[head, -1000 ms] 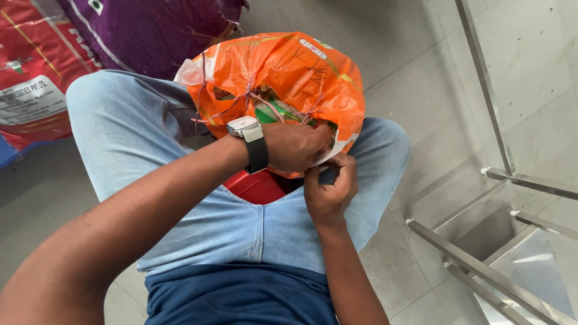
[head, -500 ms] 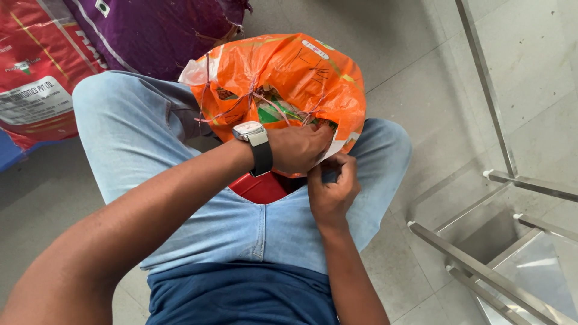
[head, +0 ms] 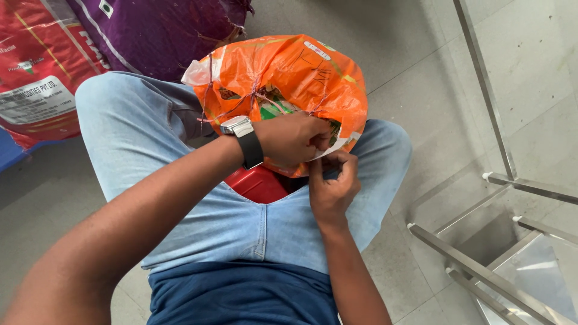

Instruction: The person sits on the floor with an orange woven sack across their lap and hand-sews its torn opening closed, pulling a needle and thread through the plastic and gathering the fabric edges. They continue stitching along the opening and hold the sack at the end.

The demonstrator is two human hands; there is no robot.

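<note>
Red sack (head: 30, 72) and purple sack (head: 162, 30) at far left. Orange woven bag (head: 289, 78) propped between denim-clad knees. Left hand (head: 292, 139), wristwatch (head: 244, 139) on wrist, closed on bag's lower edge. Just right, right hand (head: 331, 183), fingers curled, pinching same edge. Steel frame (head: 500, 180) at far right.

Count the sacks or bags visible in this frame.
3. An orange bag sits between the person's knees, with the left hand and right hand at its near edge. A purple sack and a red sack lie top left, both cut off by the frame; more may be hidden.
</note>
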